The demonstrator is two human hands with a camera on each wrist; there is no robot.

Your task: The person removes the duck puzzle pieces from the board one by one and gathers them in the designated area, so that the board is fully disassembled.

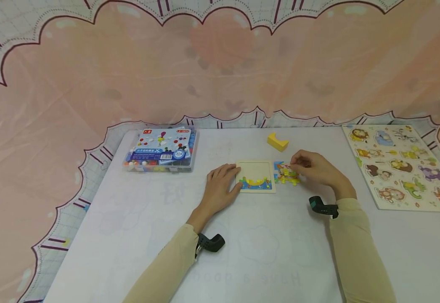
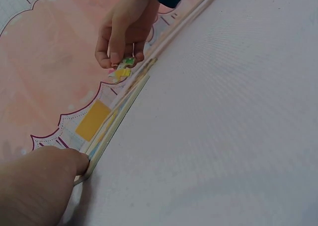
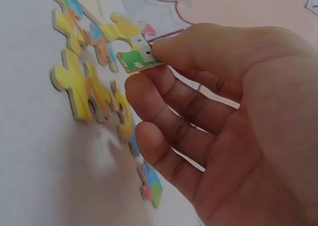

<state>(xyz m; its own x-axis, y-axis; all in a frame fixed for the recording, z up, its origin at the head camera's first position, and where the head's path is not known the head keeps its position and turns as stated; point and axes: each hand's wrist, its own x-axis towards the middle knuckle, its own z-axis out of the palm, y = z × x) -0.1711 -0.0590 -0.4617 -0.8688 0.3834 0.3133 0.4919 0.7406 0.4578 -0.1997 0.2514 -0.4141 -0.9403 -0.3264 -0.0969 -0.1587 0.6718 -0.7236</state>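
My right hand [image 1: 316, 168] pinches a jigsaw puzzle piece [image 3: 134, 47] between thumb and fingers. The piece has green, yellow and white patches, and it is lifted off the table in the right wrist view. Several loose puzzle pieces [image 1: 286, 176] lie below that hand, just right of a small wooden puzzle tray [image 1: 255, 190]. Along the tray's bottom edge sits a row of joined blue and yellow pieces [image 1: 255, 184]; bare wood shows above it. My left hand [image 1: 220, 187] rests against the tray's left edge, fingers extended, the thumb near its lower left corner.
A yellow notched block [image 1: 277, 142] stands behind the loose pieces. At the back left is a clear plastic box [image 1: 161, 149] with coloured balls inside. A large animal puzzle board [image 1: 405, 166] lies on the right. White cloth [image 1: 250, 248] covers the table.
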